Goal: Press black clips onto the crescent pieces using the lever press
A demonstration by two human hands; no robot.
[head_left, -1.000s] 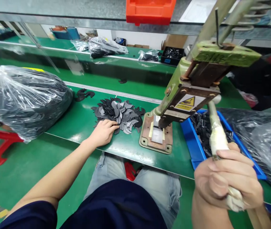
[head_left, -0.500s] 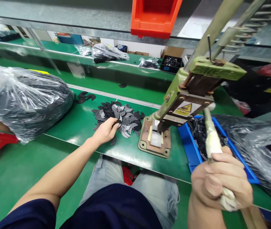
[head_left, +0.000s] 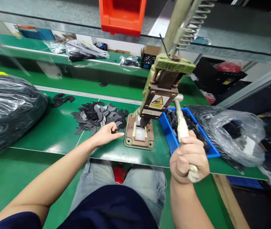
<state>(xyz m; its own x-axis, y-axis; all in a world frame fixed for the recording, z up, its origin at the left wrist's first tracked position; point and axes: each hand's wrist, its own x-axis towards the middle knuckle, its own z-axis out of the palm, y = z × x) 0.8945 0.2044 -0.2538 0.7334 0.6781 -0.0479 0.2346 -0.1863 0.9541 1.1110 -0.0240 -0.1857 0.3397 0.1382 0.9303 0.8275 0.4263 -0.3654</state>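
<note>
1. Fingers of the right hand clench the pale, wrapped handle of the press. Its long axis slants from the press's side down to the right, toward the person, and its butt end pokes out below the fist.

2. The left hand is low over the table's near part, its fingers curled in and its thumb stretched out to the right. Whether a piece is pinched inside that curl I cannot tell; only a small dark patch shows there.

3. The base plate is the key relation: it lies directly right of the left thumb tip, just beside it. The left hand is much the nearer one; the right fist stands well apart, out to the right.

4. On that plate the pale block has its long axis running away from the person, under the press head's dark lower end.

5. The pile of crescent pieces spreads just beyond the left fingers, its pieces pointing every way.

6. Beyond the right fist is the blue tray of black parts; an orange bin sits high on the shelf.
</note>
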